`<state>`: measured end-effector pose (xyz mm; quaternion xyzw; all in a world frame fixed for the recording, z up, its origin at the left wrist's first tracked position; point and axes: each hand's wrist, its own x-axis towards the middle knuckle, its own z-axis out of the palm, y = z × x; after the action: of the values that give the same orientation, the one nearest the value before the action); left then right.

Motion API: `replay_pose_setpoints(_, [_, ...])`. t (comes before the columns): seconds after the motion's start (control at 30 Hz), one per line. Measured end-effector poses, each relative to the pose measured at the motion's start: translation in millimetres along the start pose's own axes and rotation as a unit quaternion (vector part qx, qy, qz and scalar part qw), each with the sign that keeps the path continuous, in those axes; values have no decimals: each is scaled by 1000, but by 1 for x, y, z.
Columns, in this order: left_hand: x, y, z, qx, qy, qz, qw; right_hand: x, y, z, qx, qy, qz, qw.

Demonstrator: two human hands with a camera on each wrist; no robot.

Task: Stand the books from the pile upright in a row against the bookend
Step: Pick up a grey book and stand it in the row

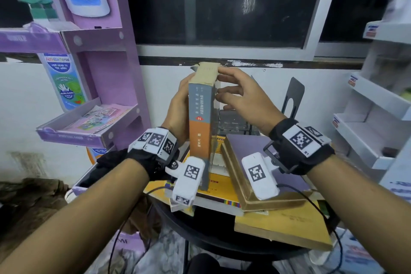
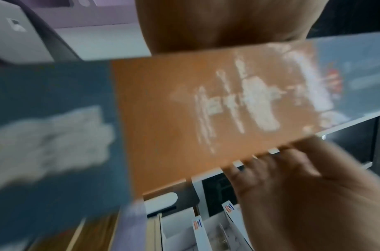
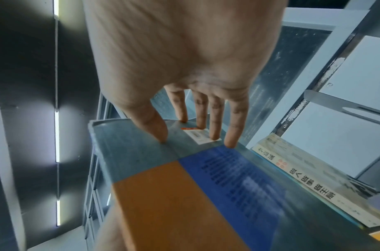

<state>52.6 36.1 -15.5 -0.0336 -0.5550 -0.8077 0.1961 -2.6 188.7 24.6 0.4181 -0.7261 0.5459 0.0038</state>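
A grey-and-orange book (image 1: 199, 122) is held upright above the pile (image 1: 262, 187), gripped by the left hand (image 1: 178, 109) and steadied by the right hand's (image 1: 240, 95) straight fingertips. The black bookend (image 1: 293, 98) stands behind; one book possibly leans there already. Most remain stacked.

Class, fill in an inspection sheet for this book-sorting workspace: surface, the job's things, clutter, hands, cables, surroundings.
Surface: round dark table, mostly covered by books.
Job's things: grey and orange book held upright; purple book and yellow book lying flat in the pile; black bookend behind.
Clutter: nothing seen.
Hands: left hand holds the upright book's far side; right hand touches its cover with straight fingers.
Cables: black cable trails from the right wrist across the books.
Surroundings: purple display stand left, white shelves right, dark window behind.
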Motion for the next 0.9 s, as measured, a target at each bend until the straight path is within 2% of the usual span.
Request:
replay_pose_setpoints(0.13, [23,12,-1,9,-1,-15,1000,-10,-13,4,63,-8,16,998])
replay_pose_setpoints(0.2, [29,17,-1,68,2,-14,998,-15,-19,8,84,-11,22,996])
replay_pose_setpoints(0.27, [30,19,0,112,8,-4,994,-18,-22,12,74,-6,18,997])
replay_pose_setpoints(0.33, [29,17,1,109,-23,29,993,-20,-23,17,56,7,12,998])
replay_pose_setpoints(0.43, [23,18,4,119,-35,50,991,-20,-20,19,-27,44,-21,998])
replay_pose_setpoints(0.53, [24,21,-1,148,-23,18,989,-17,-19,16,-40,50,-25,998])
replay_pose_setpoints(0.7, [22,29,-7,212,16,8,977,-8,-17,-2,45,-34,4,998])
replay_pose_setpoints(0.8, [21,33,-12,235,30,10,972,-3,-14,-16,118,-95,23,988])
replay_pose_setpoints(0.9, [22,37,-22,253,37,6,967,0,-12,-26,172,-124,35,977])
